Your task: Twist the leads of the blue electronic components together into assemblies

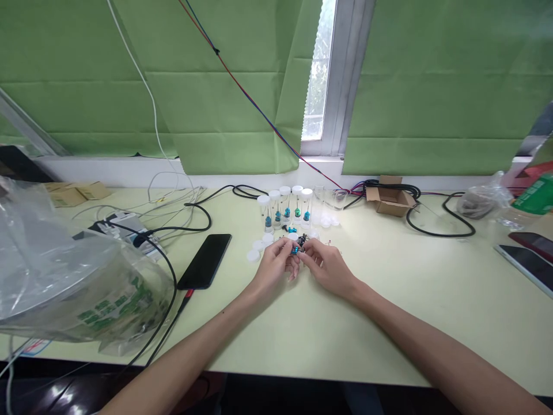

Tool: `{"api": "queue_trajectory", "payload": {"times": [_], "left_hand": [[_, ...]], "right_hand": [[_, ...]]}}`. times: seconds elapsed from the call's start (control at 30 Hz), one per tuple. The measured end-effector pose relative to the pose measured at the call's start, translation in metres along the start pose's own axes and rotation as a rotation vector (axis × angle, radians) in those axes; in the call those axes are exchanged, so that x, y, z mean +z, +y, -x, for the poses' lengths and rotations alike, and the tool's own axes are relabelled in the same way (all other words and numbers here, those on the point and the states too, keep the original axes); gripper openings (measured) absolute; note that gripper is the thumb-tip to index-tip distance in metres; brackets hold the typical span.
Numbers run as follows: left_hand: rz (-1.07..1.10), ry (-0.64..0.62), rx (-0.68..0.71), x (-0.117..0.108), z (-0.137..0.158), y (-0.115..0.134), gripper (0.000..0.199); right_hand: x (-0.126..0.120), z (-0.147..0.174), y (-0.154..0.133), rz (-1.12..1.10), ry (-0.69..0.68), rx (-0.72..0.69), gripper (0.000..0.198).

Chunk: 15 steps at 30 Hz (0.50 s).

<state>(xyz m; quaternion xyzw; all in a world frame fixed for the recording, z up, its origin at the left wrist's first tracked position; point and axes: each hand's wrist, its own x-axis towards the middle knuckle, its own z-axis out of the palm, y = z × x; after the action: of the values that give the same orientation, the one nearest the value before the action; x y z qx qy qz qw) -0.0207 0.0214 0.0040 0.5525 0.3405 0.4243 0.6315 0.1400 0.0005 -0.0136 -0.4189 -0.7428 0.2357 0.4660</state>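
Over the middle of the table, my left hand (277, 260) pinches a small blue part (295, 250) between thumb and fingers; its exact kind is too small to make out. Close by on the right, my right hand (323, 262) has its thumb and forefinger pressed together at the same part, near some small dark pieces (302, 240). Just beyond the hands stands a row of clear tubes with white caps (285, 190), holding blue and green pieces. Loose white caps (253, 255) lie to the left of my fingers. Another blue piece (292, 230) rests in front of the tubes.
A black phone (204, 261) on a cable lies left of my hands. Farther left sits a large plastic bag (78, 276). Behind right are an open cardboard box (391, 200) and black cable (440, 233). More phones (525, 268) lie at the right edge of the table (410, 328).
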Motion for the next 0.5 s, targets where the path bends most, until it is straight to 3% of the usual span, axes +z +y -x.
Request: {"api": "queue_trajectory", "payload": {"times": [0.5], "left_hand": [[-0.002, 0.002, -0.003, 0.0003, 0.0007, 0.0015, 0.027]], "right_hand": [[0.0012, -0.0002, 0.0019, 0.041, -0.008, 0.038, 0.02]]}}
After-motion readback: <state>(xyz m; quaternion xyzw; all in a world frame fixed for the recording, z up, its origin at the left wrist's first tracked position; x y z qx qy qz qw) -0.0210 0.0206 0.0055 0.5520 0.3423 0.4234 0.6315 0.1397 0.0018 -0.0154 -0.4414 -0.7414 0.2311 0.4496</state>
